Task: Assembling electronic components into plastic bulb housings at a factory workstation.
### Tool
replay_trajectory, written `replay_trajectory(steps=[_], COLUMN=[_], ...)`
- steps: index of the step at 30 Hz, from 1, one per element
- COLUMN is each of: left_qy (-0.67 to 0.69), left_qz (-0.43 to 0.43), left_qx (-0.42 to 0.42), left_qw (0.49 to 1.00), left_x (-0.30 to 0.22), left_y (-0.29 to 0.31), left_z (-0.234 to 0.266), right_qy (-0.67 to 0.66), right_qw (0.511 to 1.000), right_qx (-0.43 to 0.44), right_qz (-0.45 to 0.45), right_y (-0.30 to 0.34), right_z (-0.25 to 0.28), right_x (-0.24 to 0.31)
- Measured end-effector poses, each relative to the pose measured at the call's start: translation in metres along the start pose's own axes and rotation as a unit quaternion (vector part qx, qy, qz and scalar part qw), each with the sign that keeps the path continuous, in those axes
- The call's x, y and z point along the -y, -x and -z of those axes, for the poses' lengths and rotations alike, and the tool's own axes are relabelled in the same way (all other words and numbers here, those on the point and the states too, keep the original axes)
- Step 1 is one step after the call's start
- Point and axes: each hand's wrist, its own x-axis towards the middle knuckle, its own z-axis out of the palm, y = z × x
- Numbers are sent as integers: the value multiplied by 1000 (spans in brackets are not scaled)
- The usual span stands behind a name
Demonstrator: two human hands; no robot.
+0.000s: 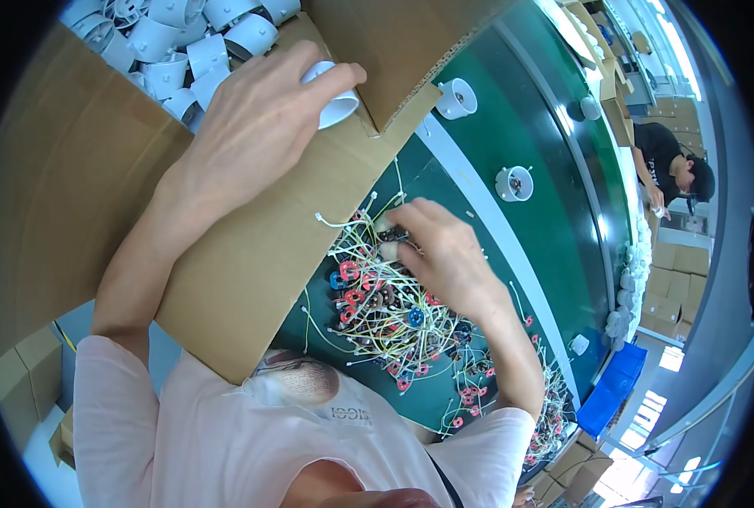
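Observation:
My left hand [263, 118] grips a white plastic cylindrical housing [336, 110] by its rim, over the flap of an open cardboard box [250, 279]. In that box lie many more white housings [207, 55] of the same kind. Above a tangled heap of wired components [402, 313], with red, blue and dark round parts and pale leads, is my right hand [449, 258]. Its thumb and forefinger, both in pale finger cots, close on a small dark wired part [391, 235], mostly hidden by the fingers.
Two white housings with parts inside, one nearer [457, 99] and one farther right [514, 184], stand on the green conveyor belt [555, 254]. A blue bin [612, 389] sits at the right. Across the belt, a co-worker [669, 165] in dark clothes handles something white.

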Motion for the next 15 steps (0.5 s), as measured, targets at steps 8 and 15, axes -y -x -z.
replay_trajectory(steps=[8,15], left_qy=[359,360], left_qz=[155,129], left_qx=[197,244], left_qw=[899,891], left_x=[-32,-18], left_y=[20,18], left_z=[12,10], right_qy=[-115,72], right_qw=[990,989], right_qx=[8,-126], right_qz=[-80,5], right_y=[1,23], right_z=[8,28], right_x=[10,20])
